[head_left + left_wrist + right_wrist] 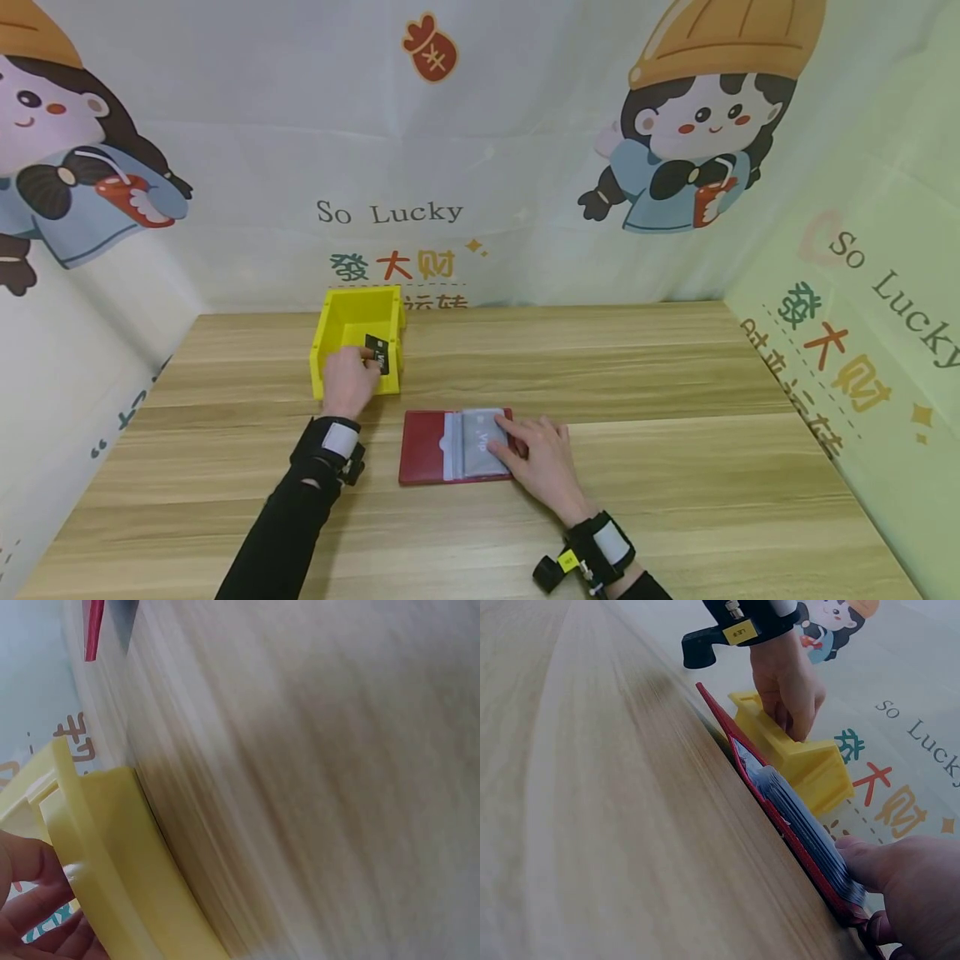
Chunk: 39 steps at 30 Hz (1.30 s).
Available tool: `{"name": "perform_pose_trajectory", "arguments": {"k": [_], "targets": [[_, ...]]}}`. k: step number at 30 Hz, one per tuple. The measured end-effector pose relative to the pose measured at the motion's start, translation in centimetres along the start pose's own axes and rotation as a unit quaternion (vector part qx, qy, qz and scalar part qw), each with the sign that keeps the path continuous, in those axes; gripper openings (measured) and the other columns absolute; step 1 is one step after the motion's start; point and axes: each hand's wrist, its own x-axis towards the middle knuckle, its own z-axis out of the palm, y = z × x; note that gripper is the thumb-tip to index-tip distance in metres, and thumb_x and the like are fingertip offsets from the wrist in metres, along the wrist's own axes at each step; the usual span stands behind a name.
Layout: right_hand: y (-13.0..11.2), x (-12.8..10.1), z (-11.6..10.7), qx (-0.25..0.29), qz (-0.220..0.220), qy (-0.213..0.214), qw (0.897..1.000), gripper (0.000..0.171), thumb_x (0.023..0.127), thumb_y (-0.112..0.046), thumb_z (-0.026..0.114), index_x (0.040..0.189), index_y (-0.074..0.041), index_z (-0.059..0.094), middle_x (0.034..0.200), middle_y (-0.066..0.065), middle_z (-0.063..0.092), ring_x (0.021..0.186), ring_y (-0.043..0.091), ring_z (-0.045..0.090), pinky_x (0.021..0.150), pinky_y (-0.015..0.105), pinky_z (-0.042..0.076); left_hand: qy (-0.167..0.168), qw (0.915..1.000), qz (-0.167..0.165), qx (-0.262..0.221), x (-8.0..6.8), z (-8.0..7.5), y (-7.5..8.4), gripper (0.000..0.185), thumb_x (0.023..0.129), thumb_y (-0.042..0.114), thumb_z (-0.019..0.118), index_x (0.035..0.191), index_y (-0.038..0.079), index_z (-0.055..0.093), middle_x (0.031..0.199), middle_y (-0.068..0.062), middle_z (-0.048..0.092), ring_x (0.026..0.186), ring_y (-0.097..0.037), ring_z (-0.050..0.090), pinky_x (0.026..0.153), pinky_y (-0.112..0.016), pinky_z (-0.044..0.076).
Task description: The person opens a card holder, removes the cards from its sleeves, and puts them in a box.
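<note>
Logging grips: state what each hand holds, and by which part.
Left hand pinches a black card by its near end, at the yellow box. Right hand holds nothing; its fingers press the wallet's sleeves.

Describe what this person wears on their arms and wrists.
Both hands are bare. The left arm has a long black sleeve. Each wrist carries a black strap with a pale grey patch: left wrist band, right wrist band. A small black device hangs from each band; one carries a yellow label.

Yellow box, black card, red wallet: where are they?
yellow box (324,354), head view, left wall.
black card (378,352), head view, its middle.
red wallet (422,446), head view, bare left cover.
</note>
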Motion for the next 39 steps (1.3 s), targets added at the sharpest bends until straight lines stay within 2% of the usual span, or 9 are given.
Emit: {"name": "perform_pose_trajectory", "arguments": {"k": [2,5,9,16,22,27,31,35,39], "targets": [[0.0,0.0,0.0,0.0,0.001,0.0,1.0,0.044,0.088,-0.038,0.075,0.125,-0.013,0.072,0.064,-0.01,0.038,0.071,0.009,0.032,0.077,0.033,0.019,-0.006,0.9999,0.01,0.001,-0.1,0.1,0.1,0.023,0.09,0.0,0.055,0.096,-0.009,0.074,0.09,-0.026,0.072,0.072,-0.032,0.061,0.063,-0.036,0.047],[-0.1,0.0,0.0,0.0,0.001,0.0,1.0,0.044,0.089,-0.038,0.075,0.125,-0.013,0.072,0.064,-0.01,0.037,0.071,0.009,0.032,0.077,0.034,0.019,-0.014,0.9996,0.022,0.001,-0.3,0.2,0.2,0.021,0.09,0.001,0.055,0.075,-0.005,0.069,0.068,-0.016,0.06,0.061,-0.024,0.05,0.055,-0.029,0.036],[-0.1,0.0,0.0,-0.001,0.002,0.001,1.0,0.044,0.089,-0.037,0.075,0.125,-0.013,0.071,0.064,-0.009,0.038,0.071,0.009,0.032,0.078,0.034,0.019,-0.023,0.9992,0.033,0.009,-0.6,0.5,0.5,0.029,0.091,0.003,0.054,0.062,0.0,0.057,0.061,-0.008,0.047,0.058,-0.021,0.043,0.055,-0.028,0.03],[-0.1,0.0,0.0,-0.008,0.001,0.002,1.0,0.043,0.089,-0.037,0.074,0.125,-0.014,0.072,0.064,-0.008,0.04,0.071,0.009,0.032,0.077,0.033,0.019,-0.014,0.9938,0.072,0.084,-1.0,1.2,1.1,0.029,0.092,0.007,0.056,0.063,0.0,0.058,0.059,-0.012,0.051,0.059,-0.03,0.053,0.06,-0.04,0.04],[-0.1,0.1,0.0,-0.007,0.002,-0.001,1.0,0.042,0.089,-0.037,0.074,0.125,-0.014,0.072,0.063,-0.008,0.041,0.071,0.009,0.034,0.076,0.032,0.019,-0.009,0.9893,0.09,0.114,-1.3,1.7,1.6,0.029,0.093,0.007,0.057,0.066,-0.001,0.058,0.06,-0.017,0.056,0.064,-0.039,0.061,0.07,-0.052,0.046],[-0.1,0.1,0.0,-0.008,0.002,0.0,1.0,0.042,0.089,-0.036,0.074,0.125,-0.015,0.072,0.063,-0.008,0.041,0.071,0.009,0.034,0.075,0.032,0.019,-0.049,0.9876,0.071,0.131,-1.3,1.9,2.2,0.03,0.097,0.012,0.052,0.073,-0.004,0.064,0.077,-0.025,0.065,0.081,-0.043,0.064,0.081,-0.054,0.047],[-0.2,0.0,0.0,-0.007,0.003,-0.003,1.0,0.042,0.089,-0.037,0.074,0.125,-0.015,0.072,0.063,-0.009,0.04,0.071,0.01,0.035,0.075,0.032,0.019,-0.079,0.9847,0.057,0.144,-1.1,2.3,2.4,0.034,0.1,0.015,0.048,0.08,-0.005,0.068,0.092,-0.029,0.068,0.093,-0.043,0.062,0.09,-0.054,0.044],[-0.1,0.0,0.0,-0.007,0.004,-0.003,1.0,0.042,0.09,-0.037,0.074,0.126,-0.015,0.072,0.063,-0.009,0.04,0.071,0.01,0.035,0.076,0.032,0.019,-0.088,0.9856,0.048,0.136,-1.1,2.5,2.5,0.036,0.1,0.016,0.047,0.082,-0.006,0.068,0.094,-0.029,0.067,0.095,-0.043,0.061,0.093,-0.054,0.042],[-0.1,0.0,0.0,-0.007,0.003,-0.001,1.0,0.042,0.089,-0.037,0.074,0.125,-0.015,0.072,0.063,-0.009,0.04,0.071,0.01,0.034,0.075,0.032,0.019,-0.094,0.987,0.047,0.122,-1.1,2.5,2.5,0.037,0.1,0.015,0.046,0.074,-0.004,0.064,0.087,-0.026,0.065,0.093,-0.043,0.06,0.095,-0.054,0.041]]}}
